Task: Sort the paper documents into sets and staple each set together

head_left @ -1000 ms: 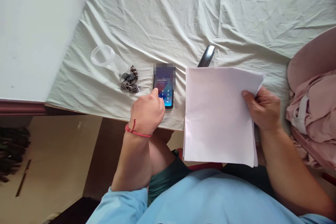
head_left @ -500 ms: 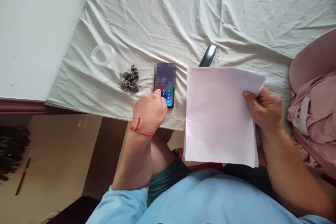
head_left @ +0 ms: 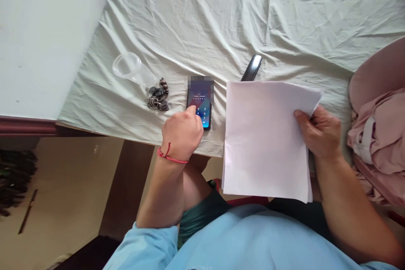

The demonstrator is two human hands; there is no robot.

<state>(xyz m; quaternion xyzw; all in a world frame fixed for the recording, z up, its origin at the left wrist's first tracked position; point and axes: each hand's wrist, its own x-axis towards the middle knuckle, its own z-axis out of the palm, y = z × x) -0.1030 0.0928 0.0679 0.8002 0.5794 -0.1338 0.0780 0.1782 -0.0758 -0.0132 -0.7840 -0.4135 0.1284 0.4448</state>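
Observation:
My left hand [head_left: 182, 131], with a red cord bracelet at its wrist, is over the lower left of a smartphone [head_left: 206, 105] lying on the table. Its fingers are curled in, apart from the index finger, whose tip meets the lit screen with a number keypad. In my right hand [head_left: 323, 130] is a stack of white paper [head_left: 265, 139], pinched by its upper right edge, thumb on top. The stack reaches over the table's front edge towards my lap. A glossy black stapler-like object [head_left: 252, 67] shows partly behind the stack's top edge.
Left of the phone lie a bunch of keys [head_left: 159, 98] with dark beads and a clear plastic cup [head_left: 134, 69] on its side. Wrinkled pale cloth [head_left: 215, 17] covers the table. A pink chair with pink fabric [head_left: 379, 135] stands at the right; a white wall [head_left: 47, 42] rises at the left.
The left hand stays at the phone, its index finger slightly shifted, and the lock-screen text has changed a little. My right hand and the paper have hardly moved.

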